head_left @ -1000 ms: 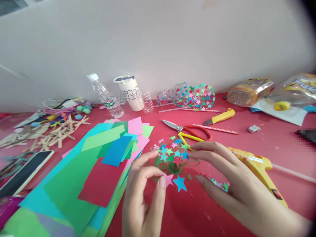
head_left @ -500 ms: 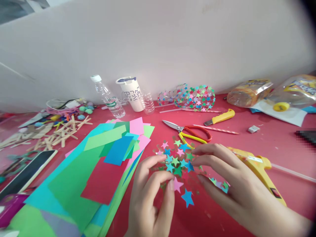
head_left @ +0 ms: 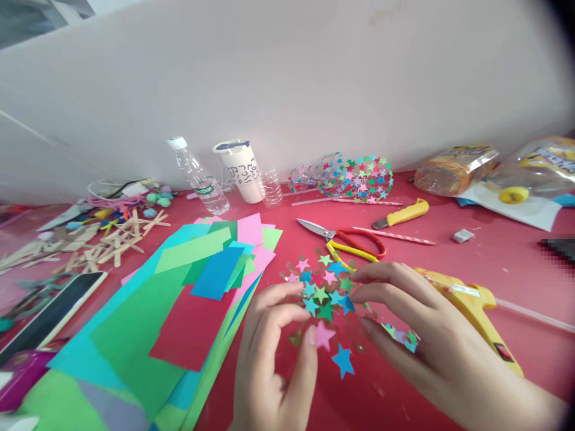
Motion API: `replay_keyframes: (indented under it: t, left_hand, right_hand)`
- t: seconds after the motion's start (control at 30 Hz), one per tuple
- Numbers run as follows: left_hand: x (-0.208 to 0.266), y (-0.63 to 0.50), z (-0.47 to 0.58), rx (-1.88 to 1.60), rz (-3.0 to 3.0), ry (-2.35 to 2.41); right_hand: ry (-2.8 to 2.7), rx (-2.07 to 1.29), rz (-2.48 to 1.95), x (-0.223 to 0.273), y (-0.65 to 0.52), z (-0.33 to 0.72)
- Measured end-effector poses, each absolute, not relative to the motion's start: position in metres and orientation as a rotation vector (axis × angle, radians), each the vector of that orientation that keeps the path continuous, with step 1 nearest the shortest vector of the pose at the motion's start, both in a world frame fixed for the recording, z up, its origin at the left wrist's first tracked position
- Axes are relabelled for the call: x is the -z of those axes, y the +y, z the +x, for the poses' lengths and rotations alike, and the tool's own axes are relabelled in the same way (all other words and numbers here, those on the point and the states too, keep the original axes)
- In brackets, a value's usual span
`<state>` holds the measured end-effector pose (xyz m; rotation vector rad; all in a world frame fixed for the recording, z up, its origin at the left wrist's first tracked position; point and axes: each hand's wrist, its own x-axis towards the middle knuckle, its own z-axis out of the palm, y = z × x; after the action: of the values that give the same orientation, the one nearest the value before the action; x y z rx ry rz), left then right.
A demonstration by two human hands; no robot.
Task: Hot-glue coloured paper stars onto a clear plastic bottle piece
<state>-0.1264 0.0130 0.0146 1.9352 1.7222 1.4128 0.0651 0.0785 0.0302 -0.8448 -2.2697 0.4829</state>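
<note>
Between my hands is a clear plastic piece dotted with paper stars [head_left: 324, 296] in pink, blue and green; its see-through outline is hard to make out. My left hand [head_left: 276, 353] curves round its left side, thumb and fingertips against it. My right hand [head_left: 417, 326] rests along its right side with bent fingers. A larger blue star [head_left: 344, 361] and a pink star [head_left: 323, 335] show low at the front. More stars [head_left: 399, 337] appear between the right thumb and fingers. Just beyond lie scissors [head_left: 341, 236] with red and yellow handles.
Coloured paper sheets [head_left: 135, 335] cover the left side, near a phone [head_left: 51, 314] and wooden sticks [head_left: 119, 242]. A yellow glue gun [head_left: 476, 308] lies beside my right hand. Behind are a cutter [head_left: 406, 212], star-covered bottle [head_left: 359, 178], tumbler [head_left: 242, 173] and water bottle [head_left: 202, 179].
The view has shifted very slightly. Both hands stay in nearly the same pose around the star-dotted plastic piece.
</note>
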Motion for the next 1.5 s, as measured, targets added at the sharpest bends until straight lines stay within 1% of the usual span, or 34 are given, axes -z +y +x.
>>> replay_keyframes:
  t: [0.23, 0.47, 0.73, 0.83, 1.1, 1.17, 1.33, 1.4, 1.5]
  left_hand:
    - [-0.017, 0.014, -0.126, -1.583, 1.561, 1.712]
    - [-0.021, 0.015, -0.127, -1.598, 1.47, 1.689]
    - [-0.014, 0.024, -0.144, -1.849, 1.488, 1.7]
    - [-0.012, 0.028, -0.151, -1.8, 1.455, 1.716]
    - [-0.01, 0.031, -0.152, -1.524, 1.463, 1.887]
    - [-0.008, 0.032, -0.151, -1.55, 1.471, 1.873]
    - [-0.006, 0.033, -0.148, -1.743, 1.401, 1.765]
    - [-0.007, 0.029, -0.148, -1.697, 1.519, 1.741]
    - [-0.012, 0.021, -0.147, -1.499, 1.832, 1.707]
  right_hand:
    - [-2.261, -0.452, -0.879, -0.031, 0.079, 0.065]
    - [-2.268, -0.444, -0.882, -0.032, 0.078, 0.065]
    - [-2.25, -0.409, -0.884, -0.032, 0.078, 0.068]
    - [-2.251, -0.395, -0.887, -0.03, 0.078, 0.07]
    - [-2.266, -0.381, -0.885, -0.028, 0.081, 0.069]
    - [-2.266, -0.38, -0.884, -0.028, 0.081, 0.07]
    - [-2.268, -0.348, -0.869, -0.031, 0.078, 0.071]
    - [-2.293, -0.3, -0.83, -0.034, 0.073, 0.07]
    - [-2.34, -0.197, -0.728, -0.041, 0.065, 0.066]
